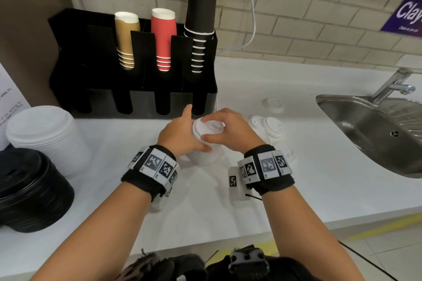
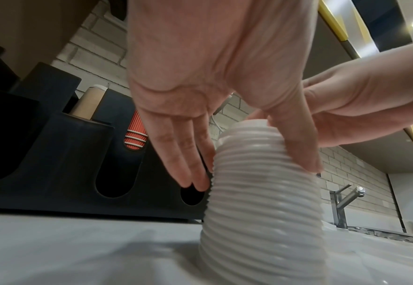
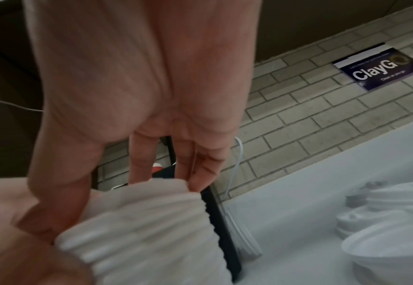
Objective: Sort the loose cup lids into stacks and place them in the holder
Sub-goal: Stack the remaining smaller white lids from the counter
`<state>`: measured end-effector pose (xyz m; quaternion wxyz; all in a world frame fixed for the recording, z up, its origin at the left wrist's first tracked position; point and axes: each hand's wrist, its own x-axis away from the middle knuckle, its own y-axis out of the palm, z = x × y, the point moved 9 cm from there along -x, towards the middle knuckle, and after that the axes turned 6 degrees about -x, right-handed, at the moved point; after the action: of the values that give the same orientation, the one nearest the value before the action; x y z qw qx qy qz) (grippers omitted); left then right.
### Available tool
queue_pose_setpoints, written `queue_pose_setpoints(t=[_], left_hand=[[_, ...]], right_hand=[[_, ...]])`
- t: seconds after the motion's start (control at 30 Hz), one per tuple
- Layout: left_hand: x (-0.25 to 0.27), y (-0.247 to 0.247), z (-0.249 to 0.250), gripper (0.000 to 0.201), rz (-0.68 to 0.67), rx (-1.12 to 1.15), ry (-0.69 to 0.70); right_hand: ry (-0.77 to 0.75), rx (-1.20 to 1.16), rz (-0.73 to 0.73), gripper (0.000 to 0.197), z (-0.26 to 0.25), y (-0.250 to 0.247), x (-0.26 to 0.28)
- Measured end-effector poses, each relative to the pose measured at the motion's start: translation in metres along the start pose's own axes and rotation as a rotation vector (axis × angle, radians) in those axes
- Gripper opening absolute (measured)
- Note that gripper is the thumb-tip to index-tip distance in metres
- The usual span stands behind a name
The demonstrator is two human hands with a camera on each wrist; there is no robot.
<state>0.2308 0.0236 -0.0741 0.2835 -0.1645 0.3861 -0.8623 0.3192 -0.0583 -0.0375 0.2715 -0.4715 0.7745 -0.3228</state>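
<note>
A tall stack of white lids [image 1: 205, 158] [image 2: 261, 192] [image 3: 139, 231] stands on the white counter just in front of the black holder [image 1: 137, 102] [image 2: 66, 154]. My left hand [image 1: 194, 131] [image 2: 254, 175] grips the stack's side, thumb on the near face and fingers along the far face. My right hand [image 1: 213, 130] [image 3: 117, 206] comes down from above and pinches the rim of the top lid between thumb and fingertips. Loose white lids [image 1: 272, 126] [image 3: 383, 241] lie to the right of the stack, and one more lid [image 1: 274, 104] lies farther back.
The holder carries brown cups [image 1: 126, 39], red cups [image 1: 163, 36] and black cups [image 1: 201, 18]. A wide white lid pile [image 1: 45, 134] and a black lid pile [image 1: 29, 189] sit at the left. A steel sink [image 1: 376, 132] with a tap [image 1: 392, 85] is at the right.
</note>
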Motion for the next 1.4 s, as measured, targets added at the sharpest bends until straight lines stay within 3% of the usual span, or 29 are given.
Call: queue_pose_setpoints(t=[0.17,0.33,0.47,0.6,0.7,0.8,0.93,1.03,1.17,1.27,1.33,1.4], left_hand=[[0.001,0.0,0.0,0.121,-0.005,0.006,-0.008],[0.002,-0.003,0.005,0.063,-0.009,0.086,0.072],[0.001,0.0,0.011,0.059,-0.043,0.118,0.128],[-0.004,-0.002,0.013,0.059,-0.054,0.057,0.12],[-0.008,-0.003,0.013,0.062,-0.066,-0.024,0.101],[-0.01,-0.002,0.012,0.062,-0.086,-0.063,0.083],[-0.011,-0.002,0.01,0.062,-0.087,-0.058,0.075],[-0.01,-0.002,0.007,0.063,-0.078,-0.057,0.069],[-0.011,-0.002,0.007,0.065,-0.073,-0.066,0.067],[-0.01,-0.003,0.007,0.066,-0.076,-0.067,0.066],[-0.01,-0.003,0.008,0.067,-0.083,-0.073,0.067],[-0.01,-0.003,0.008,0.067,-0.088,-0.081,0.07]], right_hand=[[-0.017,0.069,-0.023,0.046,-0.009,0.002,-0.004],[0.014,0.128,-0.041,0.049,-0.009,0.007,-0.006],[0.043,0.054,-0.048,0.049,0.0,0.008,-0.001],[0.132,-0.145,-0.021,0.034,0.029,-0.012,0.003],[0.365,0.203,-0.004,0.042,0.078,-0.039,0.005],[0.589,0.567,-0.234,0.065,0.117,-0.036,0.016],[0.547,0.633,-0.291,0.045,0.124,-0.027,0.013],[0.446,0.483,-0.216,0.017,0.108,-0.036,0.006],[0.258,0.072,0.066,0.002,0.07,-0.071,-0.002],[0.202,-0.407,0.241,0.01,0.05,-0.079,-0.002],[0.226,-0.703,0.214,0.016,0.042,-0.064,-0.003],[0.272,-0.854,0.128,0.022,0.037,-0.042,-0.002]])
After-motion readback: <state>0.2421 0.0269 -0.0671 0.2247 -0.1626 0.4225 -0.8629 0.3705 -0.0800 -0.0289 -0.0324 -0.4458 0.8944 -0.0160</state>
